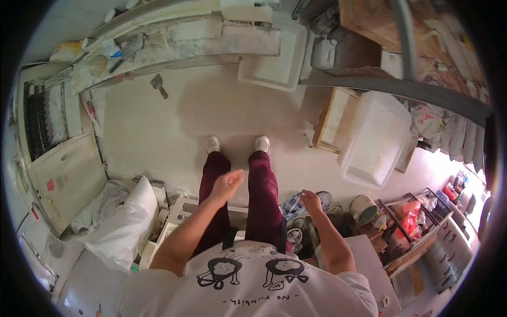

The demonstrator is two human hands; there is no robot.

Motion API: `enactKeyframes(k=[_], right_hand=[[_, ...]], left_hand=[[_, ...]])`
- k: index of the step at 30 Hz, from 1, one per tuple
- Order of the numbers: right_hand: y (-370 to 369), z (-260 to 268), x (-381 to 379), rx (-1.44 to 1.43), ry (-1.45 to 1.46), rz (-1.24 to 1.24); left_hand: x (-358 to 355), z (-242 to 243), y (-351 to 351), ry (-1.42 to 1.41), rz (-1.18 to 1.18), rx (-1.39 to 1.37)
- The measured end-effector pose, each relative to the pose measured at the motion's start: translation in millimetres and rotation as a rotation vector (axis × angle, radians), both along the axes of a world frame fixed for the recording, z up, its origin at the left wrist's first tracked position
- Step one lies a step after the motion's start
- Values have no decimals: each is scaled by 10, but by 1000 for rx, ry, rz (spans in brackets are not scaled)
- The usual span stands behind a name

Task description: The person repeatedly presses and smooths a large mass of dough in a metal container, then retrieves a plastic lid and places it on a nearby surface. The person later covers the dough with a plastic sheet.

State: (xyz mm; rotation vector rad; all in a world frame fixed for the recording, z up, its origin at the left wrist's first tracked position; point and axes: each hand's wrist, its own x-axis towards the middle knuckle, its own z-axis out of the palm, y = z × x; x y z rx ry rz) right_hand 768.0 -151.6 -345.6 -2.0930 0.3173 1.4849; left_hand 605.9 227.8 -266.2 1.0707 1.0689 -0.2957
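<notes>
My left hand (227, 184) hangs in the air over my left thigh, its fingers loosely bent and nothing visible in it. To the right of my legs, my right hand (311, 201) is held out with slightly spread, bent fingers, above a bluish plastic bag (293, 205), also without anything visible in it. My light shoes (262, 144) stand on the pale floor (158, 130). A scraper with a broad metal blade (157, 82) and a wooden handle lies on the floor ahead, near the long bench, far from both hands.
A dusty bench (190, 43) runs along the far side. One white plastic tub (273, 75) sits by its end; another (374, 138) leans on a wooden frame (332, 119) at the right. Near me are a white sack (126, 222), a bucket (363, 210) and a cluttered rack (412, 218).
</notes>
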Motion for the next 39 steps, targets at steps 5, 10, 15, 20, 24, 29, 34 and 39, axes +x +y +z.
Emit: enactKeyframes(k=[5,10,15,20,24,29,34,39], right_hand=[[838,-1297,303,-41,-127,464],[2482,-2348,1233,-99,-414,957],[3967,-2891,1926,-9,-643,785],[4379,-3377,1929,-219,-798,1169],[4364,-3473,1766,-239,-771,1365],[3886,-3355,878,147,-663,1349],[4067,-2080,26,317,-306,1355],[4189,-1069,2,555,-244,1119]], left_hand=[[-126,-687,-131,105,-44,-181],[-319,-1488,-108,205,48,-209],[-152,-1986,-39,197,262,-285],[-72,-2271,-148,59,371,-294],[-77,-2405,-132,153,306,-375],[100,-2556,82,57,472,-313],[-1,-2514,323,-33,731,-194],[-11,-2035,766,-232,812,-114]])
